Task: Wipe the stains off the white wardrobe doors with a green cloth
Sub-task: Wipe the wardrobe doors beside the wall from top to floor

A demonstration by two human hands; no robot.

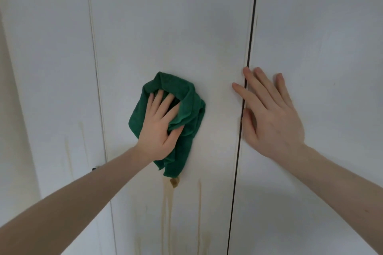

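At centre frame, the left hand [159, 128] presses a bunched green cloth [187, 109] against the middle wardrobe door [170, 27], fingers curled into its folds, thumb clamping a fold. The right hand [271, 114] lies flat, fingers straight and spread, across the dark gap [251, 27] onto the right door [323, 27]. Brown drip stains [169, 209] run down below the cloth; fainter streaks [68, 151] mark the left door [51, 47].
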